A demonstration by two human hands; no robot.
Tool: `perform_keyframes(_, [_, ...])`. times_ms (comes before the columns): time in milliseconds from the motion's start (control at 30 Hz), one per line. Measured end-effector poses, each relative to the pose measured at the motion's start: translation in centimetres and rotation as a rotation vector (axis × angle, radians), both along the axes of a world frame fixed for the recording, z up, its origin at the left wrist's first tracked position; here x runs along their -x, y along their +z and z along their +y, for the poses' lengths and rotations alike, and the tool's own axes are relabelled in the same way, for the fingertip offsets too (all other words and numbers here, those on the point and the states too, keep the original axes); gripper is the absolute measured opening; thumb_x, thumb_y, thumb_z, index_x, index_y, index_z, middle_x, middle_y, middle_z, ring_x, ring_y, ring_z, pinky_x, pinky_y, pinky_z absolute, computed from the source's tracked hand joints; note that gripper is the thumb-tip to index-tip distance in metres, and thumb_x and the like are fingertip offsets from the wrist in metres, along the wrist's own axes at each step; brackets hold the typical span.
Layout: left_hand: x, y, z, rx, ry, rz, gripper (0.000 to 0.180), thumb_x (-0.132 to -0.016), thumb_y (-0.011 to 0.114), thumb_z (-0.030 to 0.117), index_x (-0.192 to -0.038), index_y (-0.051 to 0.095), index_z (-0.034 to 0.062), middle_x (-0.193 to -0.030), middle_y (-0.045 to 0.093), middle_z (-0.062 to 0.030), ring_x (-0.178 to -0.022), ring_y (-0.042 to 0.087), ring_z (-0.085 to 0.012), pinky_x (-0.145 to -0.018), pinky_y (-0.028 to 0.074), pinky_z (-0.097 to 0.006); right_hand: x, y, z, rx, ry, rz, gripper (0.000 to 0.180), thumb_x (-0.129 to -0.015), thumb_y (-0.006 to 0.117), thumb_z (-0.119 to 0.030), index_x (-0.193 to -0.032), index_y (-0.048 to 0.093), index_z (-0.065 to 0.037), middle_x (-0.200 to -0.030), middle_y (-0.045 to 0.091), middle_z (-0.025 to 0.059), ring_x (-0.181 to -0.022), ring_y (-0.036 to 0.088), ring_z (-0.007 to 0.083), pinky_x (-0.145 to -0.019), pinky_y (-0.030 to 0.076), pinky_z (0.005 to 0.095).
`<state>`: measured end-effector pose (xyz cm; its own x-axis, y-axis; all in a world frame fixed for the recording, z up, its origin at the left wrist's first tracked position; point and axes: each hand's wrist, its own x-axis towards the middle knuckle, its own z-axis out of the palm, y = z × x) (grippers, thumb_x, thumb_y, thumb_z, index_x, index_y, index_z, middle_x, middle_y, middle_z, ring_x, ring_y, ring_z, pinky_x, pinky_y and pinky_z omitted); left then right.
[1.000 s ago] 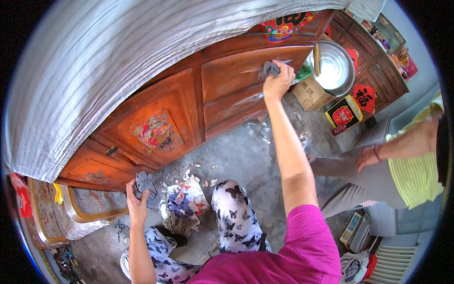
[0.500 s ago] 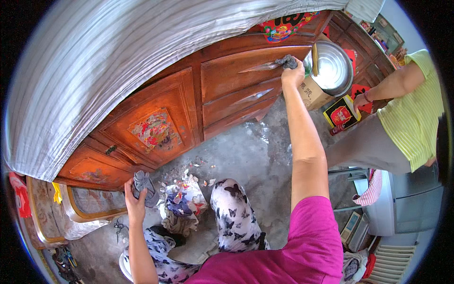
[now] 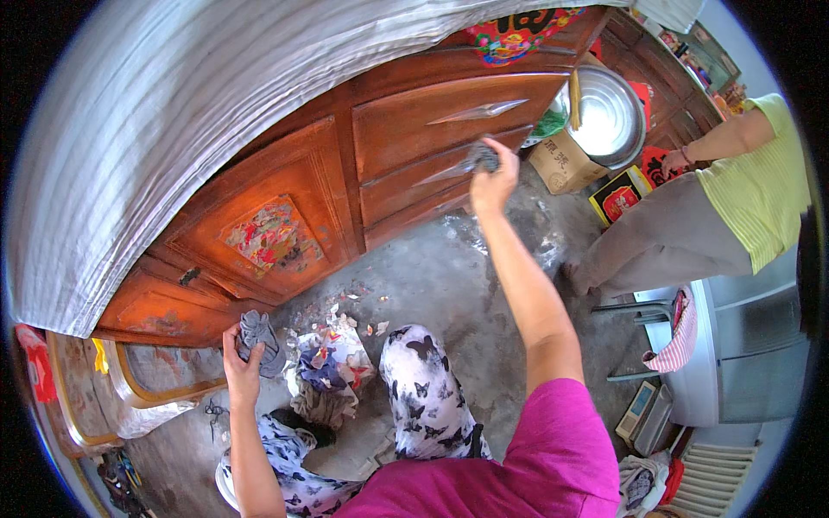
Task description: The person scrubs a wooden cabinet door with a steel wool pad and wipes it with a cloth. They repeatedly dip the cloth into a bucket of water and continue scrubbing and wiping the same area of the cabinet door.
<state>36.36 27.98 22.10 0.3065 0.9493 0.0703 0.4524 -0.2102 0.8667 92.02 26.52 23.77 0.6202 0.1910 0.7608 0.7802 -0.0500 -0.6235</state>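
A long reddish-brown wooden cabinet [image 3: 345,242] stands in front of me, with door panels at the left and drawers at the right. My right hand [image 3: 494,179] is closed around a dark grey scouring pad [image 3: 484,157], held at the front of a lower drawer [image 3: 432,168]. The pad is slightly blurred, and whether it touches the wood I cannot tell. Near the cabinet's left end, my left hand [image 3: 243,356] grips a folded grey cloth [image 3: 262,338]. A worn, colourful picture [image 3: 273,235] with peeled patches covers the middle door panel.
Scraps and crumpled cloths [image 3: 324,371] lie on the floor before my knees. Past the drawers, a metal basin [image 3: 613,121] rests on a cardboard box [image 3: 560,164]. Another person [image 3: 682,224] bends at the right, one hand near red paper. A striped cloth covers the cabinet top.
My right hand has moved down and left with the scouring pad, from the upper drawer to a lower one. My left hand has barely shifted. The other person's arm has moved slightly.
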Motion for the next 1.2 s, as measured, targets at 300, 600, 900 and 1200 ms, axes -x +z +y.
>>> perform_keyframes(300, [0.8,-0.3,-0.4,0.06,0.039,-0.04,0.046,-0.091,0.069,-0.005,-0.134,0.054,0.0009,-0.124,0.062,-0.0082,-0.117,0.057,-0.0196,-0.109,0.041,-0.033,-10.1,-8.0,2.5,0.322,-0.333,0.417,0.039,-0.081,0.068,-0.004,-0.12,0.065,-0.007,-0.121,0.062,0.0193,-0.119,0.059,0.0419,-0.105,0.047,0.0481])
perform_keyframes(600, [0.2,0.0,-0.2,0.064,0.02,0.015,0.049,-0.087,0.071,-0.004,-0.132,0.055,0.0001,-0.124,0.062,-0.01,-0.117,0.057,-0.0226,-0.109,0.041,-0.035,2.5,-7.4,0.3,0.38,0.036,-0.142,0.052,-0.067,0.063,0.017,-0.107,0.073,-0.015,-0.11,0.068,0.0097,-0.111,0.06,0.0353,-0.099,0.049,0.0446])
perform_keyframes(900, [-0.9,0.4,-0.7,0.079,0.011,0.032,0.047,-0.087,0.071,-0.004,-0.132,0.055,0.0002,-0.122,0.062,-0.0079,-0.115,0.058,-0.0201,-0.108,0.042,-0.034,-7.6,-6.7,0.3,0.4,-0.301,0.115,0.042,-0.072,0.07,0.008,-0.107,0.074,-0.015,-0.111,0.068,0.0111,-0.109,0.062,0.037,-0.098,0.051,0.0467])
perform_keyframes(1200, [-0.3,-0.8,0.5,0.07,-0.016,0.017,0.052,-0.086,0.071,-0.006,-0.135,0.055,0.0005,-0.126,0.061,-0.0102,-0.12,0.056,-0.0215,-0.111,0.04,-0.034,4.5,-4.6,-0.9,0.545,0.187,-0.102,0.044,-0.072,0.069,0.01,-0.105,0.075,-0.018,-0.11,0.067,0.0051,-0.111,0.062,0.0327,-0.095,0.054,0.0427])
